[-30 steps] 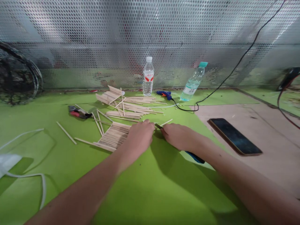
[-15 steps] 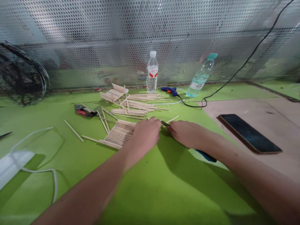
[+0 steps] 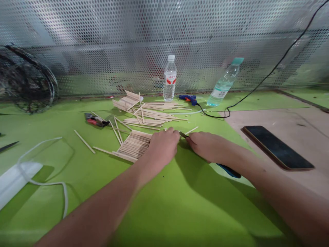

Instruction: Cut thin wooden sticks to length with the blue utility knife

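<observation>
My right hand (image 3: pixel 205 145) is closed around a knife with a blue handle (image 3: pixel 229 171), which shows below the wrist. Its narrow dark blade (image 3: pixel 183 134) points left at my left hand. My left hand (image 3: pixel 166 142) has its fingers pressed together on a thin wooden stick (image 3: pixel 192 130), whose end sticks out on the right, behind the blade; the grip itself is hidden. Beside my left wrist lies a flat panel of wooden sticks (image 3: pixel 135 143) with raised edge strips, partly covered by that hand.
Behind the hands lie loose wooden sticks (image 3: pixel 156 115) and a second stick piece (image 3: pixel 128 100). Red-handled pliers (image 3: pixel 95 120), a blue glue gun (image 3: pixel 189 99) with a black cord, two bottles (image 3: pixel 169 82), a phone (image 3: pixel 277 146) and a white cable (image 3: pixel 48 183) surround the work area.
The whole view has shifted slightly, so everything sits a little further right. Both hands keep nearly the same pose around the stick and the knife.
</observation>
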`<state>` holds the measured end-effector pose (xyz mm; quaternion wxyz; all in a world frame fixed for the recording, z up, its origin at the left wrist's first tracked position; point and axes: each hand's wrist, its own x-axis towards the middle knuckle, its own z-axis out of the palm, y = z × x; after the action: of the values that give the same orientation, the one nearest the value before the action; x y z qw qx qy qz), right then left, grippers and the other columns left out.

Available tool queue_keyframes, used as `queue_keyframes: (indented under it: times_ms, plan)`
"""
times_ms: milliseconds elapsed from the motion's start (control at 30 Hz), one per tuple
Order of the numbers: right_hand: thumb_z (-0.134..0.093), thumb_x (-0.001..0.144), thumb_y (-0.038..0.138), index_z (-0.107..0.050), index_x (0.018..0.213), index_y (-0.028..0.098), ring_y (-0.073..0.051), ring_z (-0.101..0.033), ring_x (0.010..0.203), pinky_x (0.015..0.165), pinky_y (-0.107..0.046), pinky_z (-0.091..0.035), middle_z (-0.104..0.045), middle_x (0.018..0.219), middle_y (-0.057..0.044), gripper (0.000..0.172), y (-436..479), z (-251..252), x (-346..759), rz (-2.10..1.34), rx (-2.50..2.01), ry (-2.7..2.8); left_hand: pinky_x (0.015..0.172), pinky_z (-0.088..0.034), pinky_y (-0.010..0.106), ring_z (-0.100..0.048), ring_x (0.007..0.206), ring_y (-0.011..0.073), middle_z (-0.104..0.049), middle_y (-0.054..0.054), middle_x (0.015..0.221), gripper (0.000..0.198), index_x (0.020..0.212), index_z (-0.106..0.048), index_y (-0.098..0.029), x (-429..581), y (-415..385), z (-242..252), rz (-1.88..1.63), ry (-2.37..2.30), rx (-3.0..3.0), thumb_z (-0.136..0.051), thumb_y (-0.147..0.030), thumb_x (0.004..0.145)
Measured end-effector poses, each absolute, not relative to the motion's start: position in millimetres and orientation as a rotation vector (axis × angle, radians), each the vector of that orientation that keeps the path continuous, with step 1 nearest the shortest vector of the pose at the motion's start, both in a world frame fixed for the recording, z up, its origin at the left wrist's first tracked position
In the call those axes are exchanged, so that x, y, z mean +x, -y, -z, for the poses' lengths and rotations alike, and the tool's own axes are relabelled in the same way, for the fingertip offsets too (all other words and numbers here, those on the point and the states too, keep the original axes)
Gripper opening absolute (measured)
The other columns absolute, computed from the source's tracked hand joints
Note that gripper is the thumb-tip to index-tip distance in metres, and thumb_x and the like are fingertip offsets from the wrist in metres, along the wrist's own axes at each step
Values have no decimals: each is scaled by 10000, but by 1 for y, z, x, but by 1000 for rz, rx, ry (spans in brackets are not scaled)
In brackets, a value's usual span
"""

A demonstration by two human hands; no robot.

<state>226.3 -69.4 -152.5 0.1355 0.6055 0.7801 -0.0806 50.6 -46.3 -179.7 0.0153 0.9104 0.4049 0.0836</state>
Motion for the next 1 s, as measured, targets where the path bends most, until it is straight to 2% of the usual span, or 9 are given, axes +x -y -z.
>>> queue_keyframes:
  times_ms: [133, 467, 733, 1000]
  plan:
    - [-344, 1020, 152, -665, 933, 133, -223, -642, 700, 580, -321, -294, -695, 827, -143, 332, 68, 155, 229, 245, 1740, -2252, 622, -522, 310, -654, 778, 180, -664, 92, 1015, 232, 1110, -661, -95, 51, 47, 183, -247, -1268, 2843, -456, -116, 1004]
    - [-285, 1070, 249, -665, 920, 134, -190, -592, 570, 581, -317, -328, -647, 665, -98, 424, 64, 156, 235, 369, 1815, -2272, 621, -513, 283, -637, 756, 157, -639, 144, 1149, 345, 1242, -605, -56, 53, 49, 180, -101, -1274, 2899, -429, 18, 954]
    - [-322, 1040, 171, -643, 935, 126, -205, -650, 690, 621, -299, -369, -664, 779, -120, 341, 63, 152, 233, 328, 1769, -2280, 616, -508, 245, -630, 749, 129, -631, 118, 1157, 377, 1234, -581, -70, 53, 48, 180, 1, -1285, 2967, -479, 65, 896]
    - [-292, 1064, 221, -646, 936, 128, -198, -647, 641, 611, -299, -366, -663, 697, -104, 388, 61, 151, 229, 394, 1847, -2235, 635, -548, 308, -661, 783, 189, -632, 127, 1105, 336, 1193, -575, -63, 53, 45, 182, 35, -1319, 2971, -503, 32, 879]
